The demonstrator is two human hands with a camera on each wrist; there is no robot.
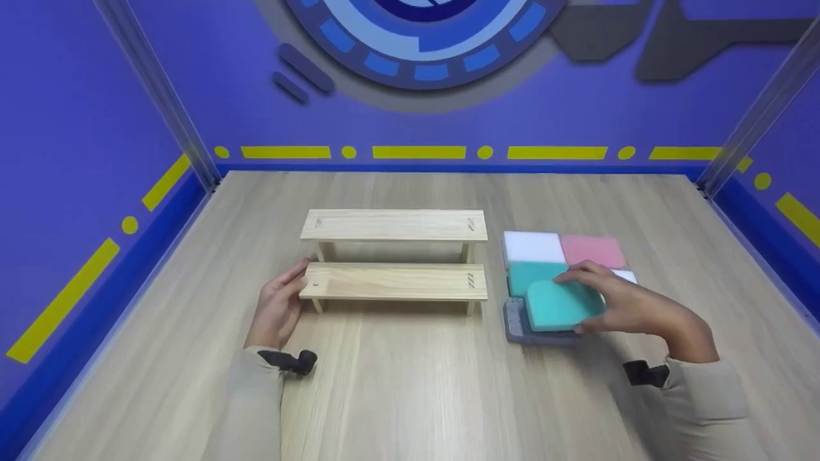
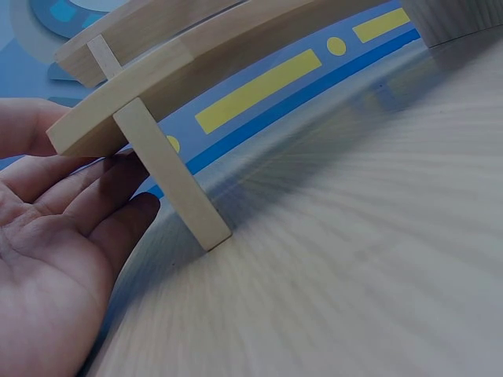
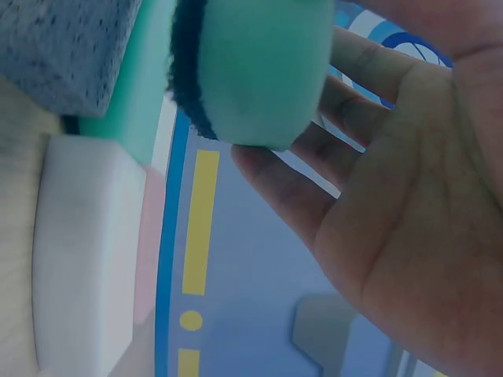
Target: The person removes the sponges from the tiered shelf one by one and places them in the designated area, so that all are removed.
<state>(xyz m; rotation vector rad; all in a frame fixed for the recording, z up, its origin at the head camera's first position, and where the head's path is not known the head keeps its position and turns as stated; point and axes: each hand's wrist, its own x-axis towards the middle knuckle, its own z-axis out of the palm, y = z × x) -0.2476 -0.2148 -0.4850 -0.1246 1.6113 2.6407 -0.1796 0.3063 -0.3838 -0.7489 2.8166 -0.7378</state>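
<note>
A two-tier wooden shelf (image 1: pixel 394 282) stands left of centre. My left hand (image 1: pixel 277 307) grips the left end of its lower board, with the thumb at the board's end and fingers underneath, near a leg (image 2: pixel 174 177). My right hand (image 1: pixel 624 304) pinches a green sponge (image 1: pixel 560 307) between thumb and fingers, raised above the other sponges. In the right wrist view, the held sponge (image 3: pixel 263 75) shows a dark scouring layer on one face. Below it lie another green sponge (image 1: pixel 532 276) and a grey speckled sponge (image 1: pixel 514 314), partly covered.
Beyond the green sponges lie a white sponge (image 1: pixel 532 246) and a pink sponge (image 1: pixel 592 251). Another white sponge (image 1: pixel 626 275) is mostly hidden by my right hand. Blue walls (image 1: pixel 416 128) enclose the wooden table (image 1: pixel 410 390) at the back and sides.
</note>
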